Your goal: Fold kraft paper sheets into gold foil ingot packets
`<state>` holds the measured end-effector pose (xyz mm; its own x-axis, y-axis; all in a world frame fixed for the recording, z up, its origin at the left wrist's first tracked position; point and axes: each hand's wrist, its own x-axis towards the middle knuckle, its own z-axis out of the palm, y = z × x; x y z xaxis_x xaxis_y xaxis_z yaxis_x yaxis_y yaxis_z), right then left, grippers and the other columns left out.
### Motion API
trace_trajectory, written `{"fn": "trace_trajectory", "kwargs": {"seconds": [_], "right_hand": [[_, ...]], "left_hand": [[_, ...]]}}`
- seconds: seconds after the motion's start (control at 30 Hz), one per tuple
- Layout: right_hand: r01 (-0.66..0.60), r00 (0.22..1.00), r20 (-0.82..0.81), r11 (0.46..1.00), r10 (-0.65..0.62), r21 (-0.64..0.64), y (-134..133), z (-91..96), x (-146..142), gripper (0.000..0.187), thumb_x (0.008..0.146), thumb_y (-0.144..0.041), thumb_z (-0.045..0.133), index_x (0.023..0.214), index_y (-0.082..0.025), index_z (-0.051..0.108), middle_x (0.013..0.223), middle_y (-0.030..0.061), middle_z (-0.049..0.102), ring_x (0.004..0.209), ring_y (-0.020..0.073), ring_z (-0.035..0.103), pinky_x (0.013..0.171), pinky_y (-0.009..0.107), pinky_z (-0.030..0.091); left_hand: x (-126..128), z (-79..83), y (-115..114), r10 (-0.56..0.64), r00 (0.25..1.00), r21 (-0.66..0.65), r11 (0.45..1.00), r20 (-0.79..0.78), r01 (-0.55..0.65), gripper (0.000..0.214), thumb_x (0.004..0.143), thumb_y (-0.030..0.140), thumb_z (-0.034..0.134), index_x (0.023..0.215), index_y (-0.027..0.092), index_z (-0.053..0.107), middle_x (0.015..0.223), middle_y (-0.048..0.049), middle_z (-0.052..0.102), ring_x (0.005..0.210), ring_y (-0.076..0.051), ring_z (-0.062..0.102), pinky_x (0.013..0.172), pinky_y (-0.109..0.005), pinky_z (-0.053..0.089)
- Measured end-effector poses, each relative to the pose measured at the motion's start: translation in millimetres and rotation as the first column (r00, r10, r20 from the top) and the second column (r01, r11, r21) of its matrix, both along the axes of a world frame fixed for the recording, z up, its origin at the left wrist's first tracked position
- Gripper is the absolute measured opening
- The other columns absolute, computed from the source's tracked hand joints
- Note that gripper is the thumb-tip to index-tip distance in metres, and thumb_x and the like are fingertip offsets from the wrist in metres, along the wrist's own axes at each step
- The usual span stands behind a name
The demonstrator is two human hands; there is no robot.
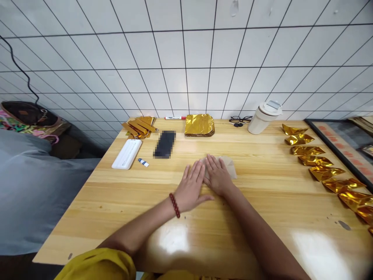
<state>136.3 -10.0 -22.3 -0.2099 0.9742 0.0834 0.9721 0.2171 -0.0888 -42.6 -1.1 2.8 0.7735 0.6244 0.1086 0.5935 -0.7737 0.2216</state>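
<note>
A sheet of thin paper (230, 168), pale brown side up, lies on the wooden table, partly hidden under my hands. My right hand (215, 175) presses flat on its left part, fingers stretched out. Close beside it, my left hand (190, 186) lies flat with its fingers extended and thumb apart; its fingertips are at the paper's left edge, and whether they touch the paper I cannot tell. A red bead bracelet (175, 205) circles my left wrist. Behind my hands sits a stack of gold foil paper (199, 124).
Folded gold foil pieces (316, 160) line the right side beside a black-edged frame (335, 146). Along the back are gold strips (140, 126), a marker (175, 118), glasses (240, 119) and a white cup (262, 118). A power bank (127, 154), glue stick (143, 162) and dark blurred-out object (164, 144) lie left.
</note>
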Motion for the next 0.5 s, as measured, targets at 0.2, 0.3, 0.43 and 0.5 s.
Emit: {"fn": "trace_trajectory", "kwargs": {"seconds": [0.2, 0.3, 0.43, 0.5], "right_hand": [[0.011, 1.000, -0.001, 0.999, -0.011, -0.043, 3, 1.4, 0, 0.073, 0.096, -0.053, 0.033, 0.150, -0.005, 0.029, 0.159, 0.0140, 0.020, 0.147, 0.0281, 0.019, 0.118, 0.050, 0.014], [-0.001, 1.000, -0.005, 0.998, 0.000, -0.056, 4, 1.4, 1, 0.074, 0.096, -0.055, 0.032, 0.150, -0.005, 0.030, 0.159, 0.0138, 0.019, 0.147, 0.0278, 0.018, 0.118, 0.049, 0.015], [-0.014, 1.000, -0.021, 0.999, 0.013, -0.051, 4, 1.3, 5, 0.074, 0.096, -0.056, 0.032, 0.151, -0.006, 0.029, 0.159, 0.0139, 0.019, 0.147, 0.0277, 0.020, 0.118, 0.049, 0.014], [-0.018, 0.999, -0.030, 0.999, 0.017, -0.045, 3, 1.3, 7, 0.075, 0.096, -0.057, 0.032, 0.151, -0.006, 0.029, 0.159, 0.0140, 0.019, 0.147, 0.0282, 0.020, 0.118, 0.050, 0.014]], "left_hand": [[13, -4.8, 35, -0.075, 0.993, -0.114, 0.991, -0.087, 0.065, 0.095, 0.086, 0.074, 0.035, 0.153, 0.009, 0.019, 0.158, -0.0202, 0.021, 0.148, -0.029, 0.018, 0.120, -0.051, 0.013], [11, -9.5, 34, -0.039, 0.997, -0.094, 0.995, -0.069, 0.033, 0.090, 0.088, 0.071, 0.035, 0.153, 0.011, 0.019, 0.158, -0.0180, 0.024, 0.148, -0.028, 0.021, 0.120, -0.050, 0.014], [11, -11.4, 31, -0.033, 0.997, -0.083, 0.996, -0.068, 0.028, 0.090, 0.088, 0.070, 0.035, 0.153, 0.010, 0.020, 0.158, -0.0171, 0.023, 0.148, -0.027, 0.020, 0.120, -0.050, 0.013], [12, -11.8, 31, -0.030, 0.997, -0.085, 0.996, -0.068, 0.024, 0.090, 0.088, 0.071, 0.035, 0.153, 0.011, 0.020, 0.159, -0.0162, 0.022, 0.148, -0.026, 0.020, 0.120, -0.050, 0.012]]}}
